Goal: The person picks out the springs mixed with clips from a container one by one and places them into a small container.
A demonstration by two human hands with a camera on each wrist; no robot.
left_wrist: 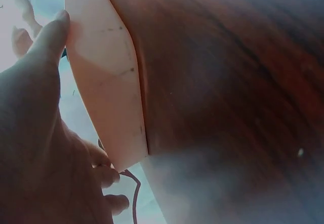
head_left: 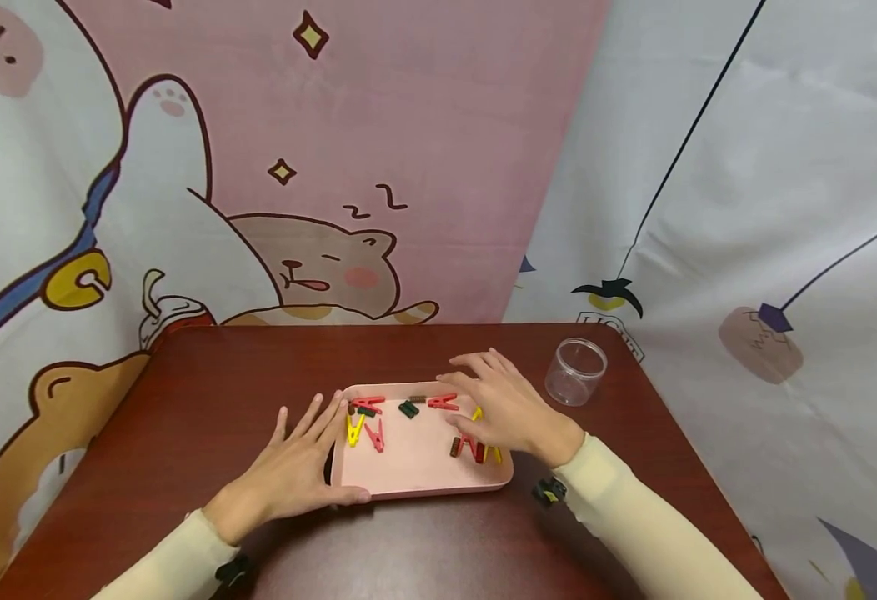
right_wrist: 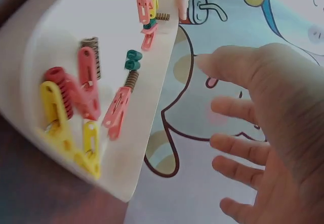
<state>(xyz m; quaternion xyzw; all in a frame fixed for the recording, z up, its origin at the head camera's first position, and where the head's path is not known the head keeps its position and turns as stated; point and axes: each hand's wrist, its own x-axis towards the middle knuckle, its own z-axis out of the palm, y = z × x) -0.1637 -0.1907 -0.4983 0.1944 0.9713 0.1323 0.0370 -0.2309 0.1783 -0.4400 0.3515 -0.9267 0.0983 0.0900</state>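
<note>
A shallow pink tray (head_left: 416, 468) lies on the table with small clips and springs in it. My left hand (head_left: 292, 471) rests at its left side, fingers spread, thumb by the front left corner. Over the right part of the tray hovers my right hand (head_left: 509, 412), fingers loosely bent and holding nothing. Near the left end are a yellow clip (head_left: 354, 431) and a red clip (head_left: 375, 436). A dark green piece (head_left: 408, 409) lies by the back wall. The right wrist view shows a red clip (right_wrist: 118, 110), yellow clips (right_wrist: 91, 145), a brown spring (right_wrist: 132, 81) and a red spring (right_wrist: 65, 92).
A clear round jar (head_left: 576, 372) stands at the back right of the dark wooden table (head_left: 206, 400). Behind the table hangs a cloth (head_left: 438, 167) printed with cartoon animals. Dark wrist cameras (head_left: 548, 492) sit at both cuffs.
</note>
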